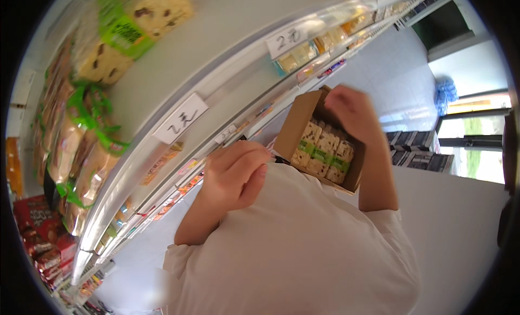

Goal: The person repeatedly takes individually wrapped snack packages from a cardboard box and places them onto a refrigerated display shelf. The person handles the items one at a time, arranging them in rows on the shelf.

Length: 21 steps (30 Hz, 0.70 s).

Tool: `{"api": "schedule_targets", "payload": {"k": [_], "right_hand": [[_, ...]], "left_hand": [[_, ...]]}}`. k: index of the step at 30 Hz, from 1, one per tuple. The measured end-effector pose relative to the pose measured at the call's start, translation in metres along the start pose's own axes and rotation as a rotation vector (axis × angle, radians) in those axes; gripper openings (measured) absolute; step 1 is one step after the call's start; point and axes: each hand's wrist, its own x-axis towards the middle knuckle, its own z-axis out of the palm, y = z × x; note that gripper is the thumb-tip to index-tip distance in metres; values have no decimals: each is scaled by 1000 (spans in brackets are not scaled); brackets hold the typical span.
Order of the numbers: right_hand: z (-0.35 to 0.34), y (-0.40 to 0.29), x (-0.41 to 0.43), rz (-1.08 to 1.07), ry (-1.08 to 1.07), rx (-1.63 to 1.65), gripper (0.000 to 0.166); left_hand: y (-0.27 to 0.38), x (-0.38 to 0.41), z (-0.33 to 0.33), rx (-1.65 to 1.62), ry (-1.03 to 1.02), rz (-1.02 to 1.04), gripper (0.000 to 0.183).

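Note:
An open cardboard box (pixel 293 127) is tilted in front of my chest. Inside lie several clear-wrapped, pale cakes (pixel 321 152) dotted with dark bits, each with a green band. My right hand (pixel 350 112), blurred, is at the box's far upper edge; its fingertips are partly hidden, so a grip on the cardboard is unclear. Left of the box, between it and the shelves, my left hand (pixel 235 175) is curled into a loose fist with no item showing in it. A similar green-banded cake pack (pixel 128 36) rests on the upper shelf (pixel 203 34).
Wrapped bread in green-trimmed bags (pixel 81 164) fills the shelf's left end, above red packages (pixel 44 233). Handwritten price cards (pixel 180 118) line the shelf edge. Lower tiers hold more packaged goods (pixel 298 57). At right are stacked dark packs (pixel 420 152), a white surface (pixel 438 217) and bottled water (pixel 446 93).

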Motion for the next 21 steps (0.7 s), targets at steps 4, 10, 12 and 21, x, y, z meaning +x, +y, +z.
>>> {"api": "schedule_targets", "payload": {"k": [4,10,12,21], "right_hand": [[87,151,-31,105,-104,-346,40],[107,138,-48,234,-133,-315,55],[95,119,-50,302,-167,-243,55],[59,65,-89,262,98,77,67]], "left_hand": [[-9,11,10,-43,-95,-73,23],[-23,25,34,-50,-169,-43,17],[-26,28,41,-75,-201,-24,18],[-30,31,57,-130,-339,-155,25]]}}
